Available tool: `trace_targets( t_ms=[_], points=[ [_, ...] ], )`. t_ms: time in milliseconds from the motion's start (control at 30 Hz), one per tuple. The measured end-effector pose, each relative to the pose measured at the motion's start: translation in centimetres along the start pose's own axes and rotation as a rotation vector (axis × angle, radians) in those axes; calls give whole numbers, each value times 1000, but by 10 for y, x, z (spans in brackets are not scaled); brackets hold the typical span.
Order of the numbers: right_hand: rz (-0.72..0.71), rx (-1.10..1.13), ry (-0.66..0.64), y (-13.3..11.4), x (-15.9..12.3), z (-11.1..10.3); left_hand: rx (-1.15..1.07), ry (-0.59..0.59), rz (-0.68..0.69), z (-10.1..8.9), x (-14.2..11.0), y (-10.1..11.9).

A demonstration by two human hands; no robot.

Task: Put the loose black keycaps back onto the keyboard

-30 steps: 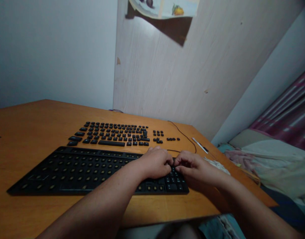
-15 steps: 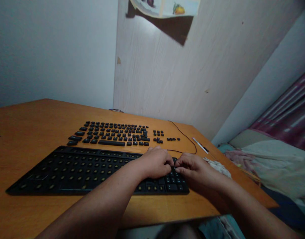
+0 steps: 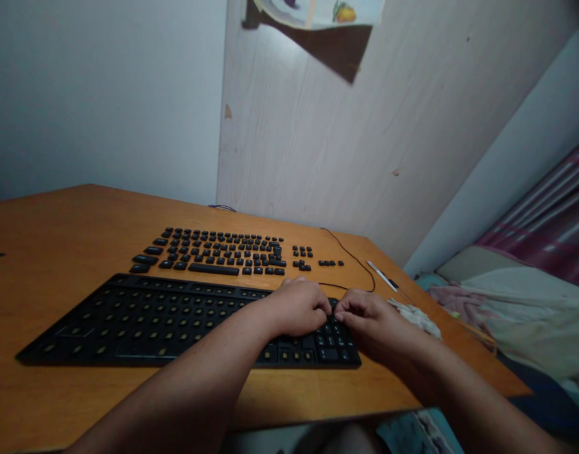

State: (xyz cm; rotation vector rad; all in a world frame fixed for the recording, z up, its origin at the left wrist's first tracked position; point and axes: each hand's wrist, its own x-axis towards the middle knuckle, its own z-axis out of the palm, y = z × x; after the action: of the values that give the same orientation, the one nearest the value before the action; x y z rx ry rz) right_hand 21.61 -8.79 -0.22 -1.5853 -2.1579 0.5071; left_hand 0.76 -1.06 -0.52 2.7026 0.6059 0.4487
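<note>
On orange-brown wooden desk (image 3: 48, 252), against pale wall (image 3: 104, 94), long black plastic keyboard base (image 3: 128, 315) lies flat, many key positions uncapped. Loose black keycaps (image 3: 213, 269) sit in rows behind. Left hand (image 3: 301, 306), fingers curled, and right hand (image 3: 365, 312), thumb and forefinger drawn close, meet over number pad; cannot tell if either pinches keycap. Seemingly fine keypad work; calls for light fingertips, steady base. Rightward: crumpled whitish cloth (image 3: 416, 318), purple curtain (image 3: 554, 221).
</note>
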Motion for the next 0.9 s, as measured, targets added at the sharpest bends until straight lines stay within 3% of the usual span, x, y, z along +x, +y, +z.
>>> trace_targets(
  t_ms=[567, 900],
  points=[
    [-54, 81, 40, -4, -3, 6, -8, -17, -8, -1, 0, 1],
    [116, 433, 94, 4, 1, 19, -46, -1, -20, 1, 2, -2]
  ],
)
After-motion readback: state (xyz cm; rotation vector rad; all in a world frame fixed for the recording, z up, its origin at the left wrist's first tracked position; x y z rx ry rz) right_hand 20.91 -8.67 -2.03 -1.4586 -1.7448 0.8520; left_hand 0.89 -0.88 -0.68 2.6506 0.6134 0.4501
